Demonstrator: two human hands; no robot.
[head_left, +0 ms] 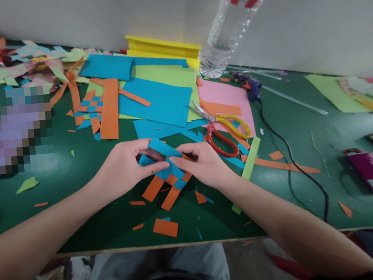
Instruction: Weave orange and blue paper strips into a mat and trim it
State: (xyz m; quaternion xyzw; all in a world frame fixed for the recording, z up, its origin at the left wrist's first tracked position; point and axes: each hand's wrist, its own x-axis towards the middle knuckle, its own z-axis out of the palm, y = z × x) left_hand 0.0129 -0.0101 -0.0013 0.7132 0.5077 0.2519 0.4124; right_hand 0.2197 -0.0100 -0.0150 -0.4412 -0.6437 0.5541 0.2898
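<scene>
Between my two hands is a woven piece of blue and orange paper strips (179, 183), raised just over the green table. My left hand (128, 164) pinches its left side, thumb on top of the blue paper. With thumb and fingers, my right hand (204, 162) grips the right side, close to the left thumb. A blue strip arches up between the hands, and loose orange ends hang toward me. Scissors (219, 124) with one yellow and one red handle lie just beyond my right hand. Part of the weave is hidden under my fingers.
Blue sheets (157, 100), an orange strip (109, 109) and a woven paper piece (90, 107) lie behind my hands. A water bottle (229, 31) stands at the wall. Right of it, a glue gun (248, 84) trails a black cord (282, 140). Paper scraps (166, 227) dot the table's front.
</scene>
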